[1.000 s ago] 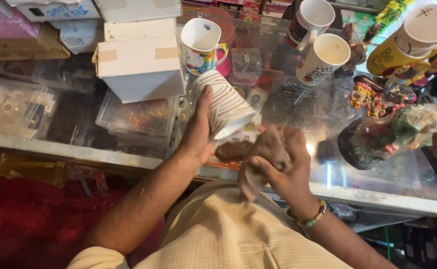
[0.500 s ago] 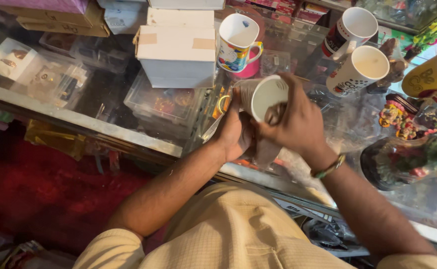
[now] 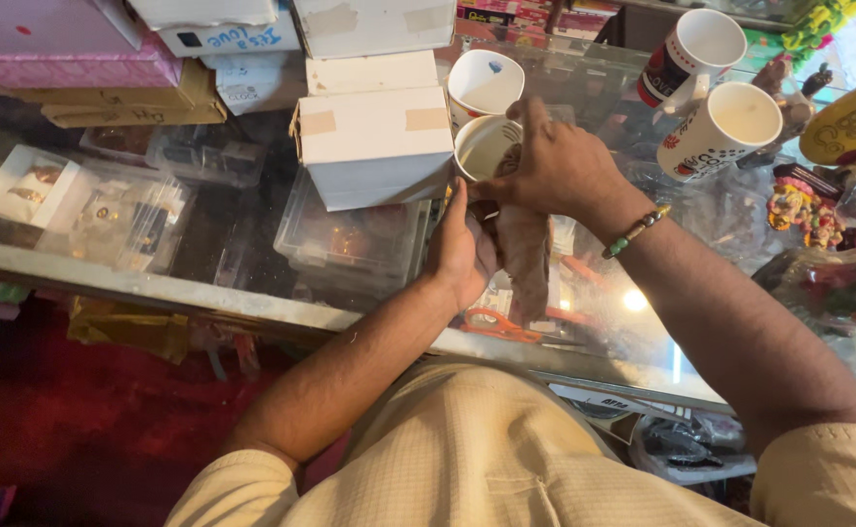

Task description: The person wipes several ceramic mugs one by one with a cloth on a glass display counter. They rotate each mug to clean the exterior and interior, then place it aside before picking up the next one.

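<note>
Nearest the camera: a cream waffle-knit shirt (image 3: pixel 467 459), both forearms reaching away over the near edge of a glass-topped display worktop (image 3: pixel 203 293).

Left hand (image 3: pixel 462 249) is wrapped around the lower body of a white ceramic mug (image 3: pixel 482 146), fingers closed on it from the near side, holding it tilted with the mouth facing up toward the camera. The mug sits just above the worktop, right beside a white cardboard box with tape patches (image 3: pixel 374 141).

Right hand (image 3: pixel 555 166), a green-and-gold bead bracelet (image 3: pixel 635 230) at the wrist, is closed over the mug's right rim. It pinches a brown cloth (image 3: pixel 524 249); one end seems pushed into the mug's mouth, the rest hangs down toward the worktop between the two hands. How deep the cloth goes cannot be told.

Progress, as a judgement: wiping of this mug's inside is in hand, not finished; the cloth is at the rim and the mug is not set down.

Farther off: a second white mug with a small blue mark inside (image 3: pixel 487 83) just beyond the held one. Far right, two white printed mugs (image 3: pixel 716 127), one behind the other, and a yellow mug (image 3: pixel 853 122) at the edge. Small painted figurines (image 3: pixel 799 205) lie near right of those. Far left, a pink box (image 3: pixel 67 49) on stacked cartons.
</note>
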### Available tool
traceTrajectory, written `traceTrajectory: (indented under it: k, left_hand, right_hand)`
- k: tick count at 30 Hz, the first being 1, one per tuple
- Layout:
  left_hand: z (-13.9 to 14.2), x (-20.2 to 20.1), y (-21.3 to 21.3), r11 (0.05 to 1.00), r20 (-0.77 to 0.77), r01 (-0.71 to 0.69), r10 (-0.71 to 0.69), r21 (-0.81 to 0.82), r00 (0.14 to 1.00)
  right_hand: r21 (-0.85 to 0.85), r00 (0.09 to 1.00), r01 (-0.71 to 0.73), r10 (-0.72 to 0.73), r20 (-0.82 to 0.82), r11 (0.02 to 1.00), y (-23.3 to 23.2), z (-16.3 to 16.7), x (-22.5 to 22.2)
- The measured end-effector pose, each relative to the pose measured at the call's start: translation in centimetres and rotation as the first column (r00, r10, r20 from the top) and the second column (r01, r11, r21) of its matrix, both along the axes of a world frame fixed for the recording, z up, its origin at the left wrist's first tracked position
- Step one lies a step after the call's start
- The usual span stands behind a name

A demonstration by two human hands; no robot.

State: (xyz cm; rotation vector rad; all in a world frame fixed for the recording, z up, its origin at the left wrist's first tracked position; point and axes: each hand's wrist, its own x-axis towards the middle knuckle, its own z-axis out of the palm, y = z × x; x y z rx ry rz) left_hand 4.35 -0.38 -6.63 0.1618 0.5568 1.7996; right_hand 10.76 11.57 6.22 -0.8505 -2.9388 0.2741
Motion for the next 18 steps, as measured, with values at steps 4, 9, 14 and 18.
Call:
traceTrajectory:
  k: [4,9,14,18]
  left_hand:
    - [-0.4,-0.4,-0.1,1.0,0.015,0.029,-0.029,-0.007,0.999]
    - [-1.2,1.7,-0.9,0.99,0.017,-0.11,0.112,-0.094,0.994]
    - [-0.5,4.1,-3.8,0.96,-0.411,-0.248,0.176,-0.128,0.894]
    - [0.9,4.8,-5.6,0.998,-0.632,-0.062,0.057,0.014,0.773]
  right_hand:
    - [0.027,0.999,0.001,0.0,-0.043,1.0,-0.2,-0.1,0.1]
    - [-0.117,0.97,-0.016,-0.014,-0.244,0.993,0.4,-0.1,2.8]
    - [-0.304,0.799,0.345,-0.448,-0.401,0.888,3.3,0.3,8.0]
    - [0.026,0.777,0.539,-0.485,-0.401,0.842,6.0,0.5,10.9]
